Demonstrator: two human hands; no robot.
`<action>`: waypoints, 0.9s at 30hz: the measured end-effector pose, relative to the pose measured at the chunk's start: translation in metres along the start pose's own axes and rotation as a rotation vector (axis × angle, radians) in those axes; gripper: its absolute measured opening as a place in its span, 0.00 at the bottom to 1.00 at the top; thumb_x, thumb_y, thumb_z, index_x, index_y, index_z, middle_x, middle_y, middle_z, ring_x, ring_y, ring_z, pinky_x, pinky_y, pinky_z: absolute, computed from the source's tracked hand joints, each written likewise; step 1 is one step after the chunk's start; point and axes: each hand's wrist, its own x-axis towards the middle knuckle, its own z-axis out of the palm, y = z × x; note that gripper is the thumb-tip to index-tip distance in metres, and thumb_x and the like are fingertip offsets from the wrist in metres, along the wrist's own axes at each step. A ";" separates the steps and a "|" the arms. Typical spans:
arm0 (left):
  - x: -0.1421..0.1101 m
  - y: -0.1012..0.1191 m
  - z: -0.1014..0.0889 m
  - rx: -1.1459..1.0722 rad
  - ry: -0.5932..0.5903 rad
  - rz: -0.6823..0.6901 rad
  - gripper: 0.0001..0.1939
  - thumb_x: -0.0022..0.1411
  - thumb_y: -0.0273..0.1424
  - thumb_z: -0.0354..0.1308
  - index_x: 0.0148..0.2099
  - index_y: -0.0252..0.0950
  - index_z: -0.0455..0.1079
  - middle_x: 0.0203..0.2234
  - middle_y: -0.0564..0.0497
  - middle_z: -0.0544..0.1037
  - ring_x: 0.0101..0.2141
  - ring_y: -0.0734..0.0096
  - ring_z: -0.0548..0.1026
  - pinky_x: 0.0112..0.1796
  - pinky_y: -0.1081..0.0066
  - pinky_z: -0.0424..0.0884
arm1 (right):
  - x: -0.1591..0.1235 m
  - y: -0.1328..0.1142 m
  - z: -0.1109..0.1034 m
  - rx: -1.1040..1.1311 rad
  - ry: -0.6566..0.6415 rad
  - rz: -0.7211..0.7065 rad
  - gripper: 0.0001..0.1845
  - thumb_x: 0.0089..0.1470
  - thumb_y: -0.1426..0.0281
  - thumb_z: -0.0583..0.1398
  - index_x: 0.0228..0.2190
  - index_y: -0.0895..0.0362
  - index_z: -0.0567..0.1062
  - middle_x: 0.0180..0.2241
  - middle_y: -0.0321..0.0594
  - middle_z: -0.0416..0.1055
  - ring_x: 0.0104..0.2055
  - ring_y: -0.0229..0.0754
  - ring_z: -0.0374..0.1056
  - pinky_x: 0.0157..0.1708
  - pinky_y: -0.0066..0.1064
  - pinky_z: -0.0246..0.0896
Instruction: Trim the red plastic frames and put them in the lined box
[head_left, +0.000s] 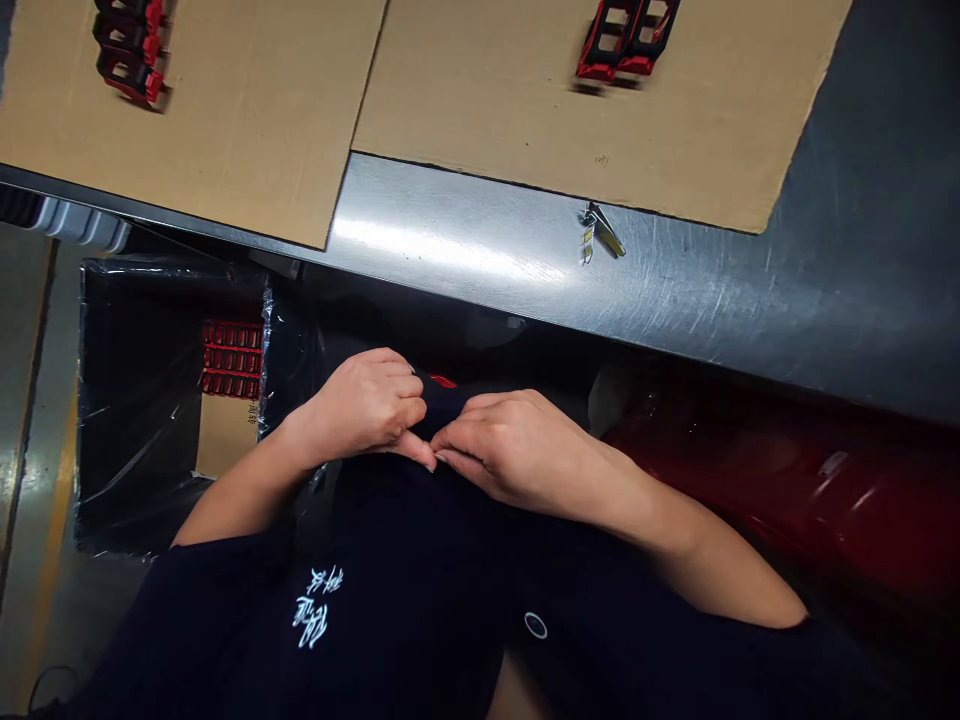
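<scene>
My left hand (375, 405) and my right hand (521, 445) meet in front of my dark shirt (450, 570), below the table's edge. The fingers of the left are curled, its thumb reaching toward the right hand's fingertips. My right hand is closed in a pinch, thumb and forefinger pressed together. Whatever lies between the fingertips is too small or hidden to make out. Just beyond the hands, a small bit of red (443, 381) shows against the dark background.
On the metal table (450, 225) lie cardboard sheets (247, 130) bearing red-and-black frame-like parts (131, 60). A small metal nail clipper (602, 232) rests near the table's edge. At left stands a plastic-lined box (139, 400) with rows of red parts (232, 358); a dark red surface (787, 460) is at right.
</scene>
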 end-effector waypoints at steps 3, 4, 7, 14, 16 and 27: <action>0.000 0.001 0.003 -0.027 -0.042 0.005 0.35 0.68 0.59 0.47 0.21 0.36 0.62 0.17 0.55 0.67 0.22 0.72 0.69 0.35 0.67 0.68 | 0.001 -0.005 0.000 -0.062 -0.059 0.016 0.14 0.67 0.70 0.57 0.35 0.57 0.83 0.27 0.39 0.78 0.32 0.43 0.71 0.29 0.34 0.52; 0.000 0.001 0.004 -0.039 -0.057 0.009 0.35 0.68 0.58 0.47 0.21 0.36 0.63 0.17 0.55 0.68 0.22 0.72 0.69 0.35 0.66 0.68 | 0.001 -0.006 0.001 -0.078 -0.075 0.016 0.14 0.67 0.70 0.57 0.34 0.57 0.82 0.27 0.40 0.78 0.32 0.43 0.71 0.29 0.34 0.52; 0.000 0.002 0.008 -0.085 -0.109 0.019 0.34 0.68 0.58 0.49 0.22 0.36 0.64 0.17 0.54 0.70 0.22 0.71 0.71 0.35 0.66 0.68 | 0.002 -0.007 0.007 -0.096 -0.099 -0.004 0.14 0.66 0.70 0.57 0.32 0.58 0.81 0.27 0.40 0.78 0.31 0.43 0.70 0.28 0.35 0.50; -0.004 0.008 0.014 -0.179 -0.170 -0.009 0.33 0.67 0.58 0.50 0.22 0.36 0.64 0.17 0.54 0.70 0.21 0.71 0.71 0.35 0.67 0.69 | -0.010 -0.004 0.024 -0.069 0.041 -0.142 0.16 0.65 0.71 0.56 0.26 0.58 0.77 0.24 0.40 0.75 0.30 0.42 0.67 0.31 0.35 0.57; -0.006 0.009 0.014 -0.178 -0.149 -0.030 0.34 0.66 0.59 0.51 0.21 0.36 0.63 0.17 0.55 0.69 0.21 0.72 0.71 0.36 0.67 0.70 | -0.017 -0.002 0.024 -0.017 0.067 -0.165 0.15 0.65 0.72 0.56 0.27 0.57 0.78 0.24 0.39 0.76 0.31 0.43 0.68 0.34 0.35 0.60; -0.006 0.012 0.013 -0.171 -0.067 0.010 0.34 0.66 0.59 0.51 0.20 0.36 0.62 0.16 0.56 0.67 0.21 0.73 0.70 0.38 0.67 0.72 | -0.021 0.004 0.028 0.300 0.067 0.029 0.10 0.63 0.73 0.62 0.42 0.56 0.84 0.32 0.39 0.81 0.34 0.41 0.75 0.35 0.30 0.65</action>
